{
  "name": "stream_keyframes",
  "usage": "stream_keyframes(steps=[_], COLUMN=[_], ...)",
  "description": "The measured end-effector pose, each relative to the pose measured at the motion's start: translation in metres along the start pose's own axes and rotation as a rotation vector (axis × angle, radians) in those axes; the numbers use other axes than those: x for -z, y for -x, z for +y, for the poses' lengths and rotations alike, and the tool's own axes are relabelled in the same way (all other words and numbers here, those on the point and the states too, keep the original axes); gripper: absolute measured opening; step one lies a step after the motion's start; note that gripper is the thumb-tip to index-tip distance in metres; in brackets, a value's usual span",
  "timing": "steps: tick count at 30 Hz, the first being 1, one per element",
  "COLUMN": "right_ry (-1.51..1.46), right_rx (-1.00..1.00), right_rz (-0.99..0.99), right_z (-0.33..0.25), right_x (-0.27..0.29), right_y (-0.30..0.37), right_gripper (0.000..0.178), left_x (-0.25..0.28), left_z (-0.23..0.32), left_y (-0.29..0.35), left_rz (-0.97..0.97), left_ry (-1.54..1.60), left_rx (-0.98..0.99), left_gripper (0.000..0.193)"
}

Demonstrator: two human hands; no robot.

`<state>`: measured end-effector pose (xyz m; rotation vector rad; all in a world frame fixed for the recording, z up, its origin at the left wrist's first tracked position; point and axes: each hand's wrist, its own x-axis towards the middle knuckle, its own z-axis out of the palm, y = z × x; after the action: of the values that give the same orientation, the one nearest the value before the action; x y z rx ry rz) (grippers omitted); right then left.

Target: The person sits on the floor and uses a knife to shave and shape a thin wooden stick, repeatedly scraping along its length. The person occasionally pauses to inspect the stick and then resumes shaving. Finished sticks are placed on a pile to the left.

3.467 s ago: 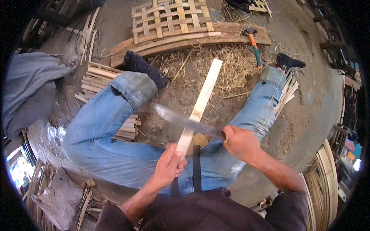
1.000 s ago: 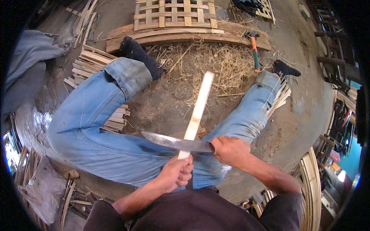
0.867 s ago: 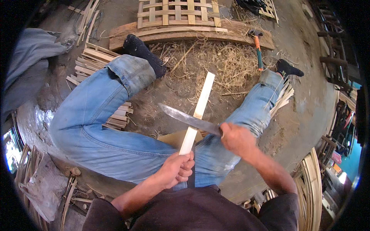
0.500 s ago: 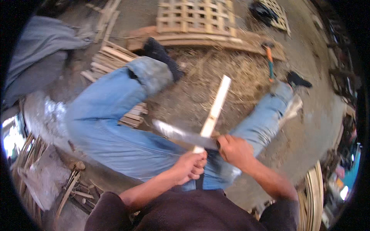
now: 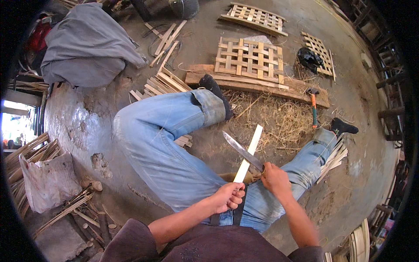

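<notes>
My left hand (image 5: 228,196) is closed round the lower end of a pale flat bamboo strip (image 5: 254,140), which slants up and away from me between my legs. In my right hand (image 5: 276,178) is the handle of a long-bladed knife (image 5: 238,146). Its blade points up and left and crosses over the strip's middle, seemingly lying against it. Both hands are above my lap. The knife's handle is mostly hidden by my fingers.
Beyond my feet, a woven lattice panel (image 5: 248,59) leans on a wooden plank (image 5: 301,93). A hammer (image 5: 314,107) with an orange and green handle rests by shavings (image 5: 279,118). Split strips (image 5: 163,85) lie near my left foot. A whitish sack (image 5: 50,181) stands at left.
The view has shifted, showing more floor ahead. The knife has moved up along the strip, away from my left hand, and its blade is now steeper. Both hands keep their hold.
</notes>
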<state>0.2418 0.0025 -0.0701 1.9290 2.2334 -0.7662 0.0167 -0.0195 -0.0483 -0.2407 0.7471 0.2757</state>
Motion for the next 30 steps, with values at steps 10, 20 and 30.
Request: stream_keyframes(steps=[10,20,30], right_ry=[0.059,0.088,0.079], right_rx=[0.066,0.052,0.006], right_rz=[0.236,0.259,0.155], right_z=[0.0,0.008,0.009], right_x=[-0.012,-0.024,-0.021], right_y=[0.015,0.017,0.005], right_gripper=[0.031,0.028,0.029], left_x=[0.007,0.009,0.002], left_z=[-0.014,-0.017,0.003], left_y=[-0.004,-0.01,-0.014], left_rz=[-0.023,-0.01,0.055], left_ry=[-0.008,-0.017,0.012], left_rx=[-0.031,-0.019,0.052], left_gripper=[0.016,0.015,0.014])
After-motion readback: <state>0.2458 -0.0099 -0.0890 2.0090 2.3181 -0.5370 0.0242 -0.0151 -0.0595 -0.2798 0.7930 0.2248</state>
